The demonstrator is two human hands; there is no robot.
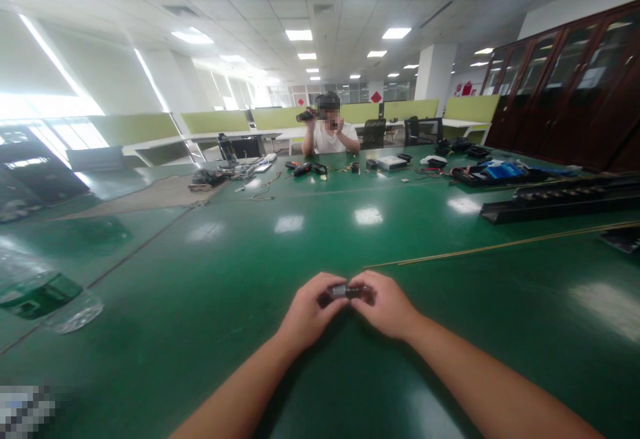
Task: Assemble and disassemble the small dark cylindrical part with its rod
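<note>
A small dark cylindrical object (346,291) with a greyish left part lies level between my hands, low in the middle of the view, over the green tabletop (240,266). My left hand (313,309) grips its left end with thumb and fingers. Around its right end, the thumb and fingers of my right hand (387,306) are closed. The fingertips of both hands nearly meet at the middle of the object. What the object is cannot be made out, as the fingers cover both its ends.
At the left lies a clear plastic bottle (45,296) with a green label. Thin yellowish rods (480,250) and black rails (555,199) are at the right. Tools and parts line the far side, where a person (330,136) in white holds a dark device (306,116).
</note>
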